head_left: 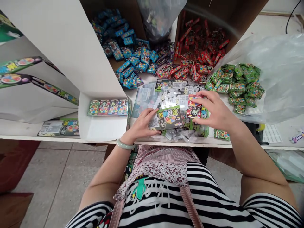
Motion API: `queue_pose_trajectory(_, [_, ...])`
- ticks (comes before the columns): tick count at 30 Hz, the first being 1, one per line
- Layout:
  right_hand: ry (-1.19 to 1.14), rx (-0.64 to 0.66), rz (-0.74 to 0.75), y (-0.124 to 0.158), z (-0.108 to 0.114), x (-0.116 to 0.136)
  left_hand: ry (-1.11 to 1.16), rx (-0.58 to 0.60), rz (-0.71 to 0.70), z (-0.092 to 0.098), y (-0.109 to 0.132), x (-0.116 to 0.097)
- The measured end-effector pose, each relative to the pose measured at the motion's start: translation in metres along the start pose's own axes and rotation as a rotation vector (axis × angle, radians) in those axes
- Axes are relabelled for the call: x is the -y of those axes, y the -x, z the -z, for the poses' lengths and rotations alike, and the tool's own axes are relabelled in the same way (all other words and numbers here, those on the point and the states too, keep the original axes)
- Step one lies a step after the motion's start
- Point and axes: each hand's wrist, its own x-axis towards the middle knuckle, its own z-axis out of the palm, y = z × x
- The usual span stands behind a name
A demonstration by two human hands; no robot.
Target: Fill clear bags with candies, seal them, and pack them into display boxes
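My left hand [143, 124], with a pale green bangle at its wrist, grips the left end of a black-and-green printed candy packet [170, 117]. In my right hand [215, 110], a small red candy box [193, 107] sits between thumb and fingers. The box is just right of the packet, above the pile. Under both hands lie several flat clear plastic bags [143, 100] with black-and-green printing, overlapping one another. Whether the packet has anything inside, I cannot tell.
Blue boxes [128, 68] spill from a carton at the back, red ones [187, 71] from another. Green packets [245, 85] lie on clear plastic sheeting [282, 79] at right. A white display box [104, 128] at left holds a row of small boxes [108, 107]. The table's front edge [59, 138] is close.
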Motion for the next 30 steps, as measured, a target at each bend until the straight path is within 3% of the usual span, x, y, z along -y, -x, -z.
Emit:
queue_pose_trajectory(3, [0.037, -0.030, -0.003, 0.004, -0.007, 0.009, 0.041, -0.021, -0.004, -0.001, -0.001, 0.000])
queue_pose_trajectory(8, [0.016, 0.046, 0.064, 0.013, -0.016, 0.013, 0.034, -0.060, -0.010, -0.007, 0.000, 0.000])
queue_pose_trajectory(15, [-0.105, 0.187, 0.061, 0.013, -0.024, 0.006, -0.038, -0.008, -0.055, -0.013, 0.001, -0.009])
queue_pose_trajectory(21, [-0.234, 0.010, -0.116, 0.012, -0.044, 0.011, -0.036, -0.090, -0.005, -0.018, 0.002, -0.006])
queue_pose_trajectory(26, [-0.311, 0.045, -0.139, 0.009, -0.058, 0.015, 0.008, -0.082, 0.029, -0.022, -0.003, -0.005])
queue_pose_trajectory(30, [-0.482, -0.235, -0.348, -0.034, -0.062, -0.016, 0.143, -0.157, 0.113, -0.019, -0.009, -0.001])
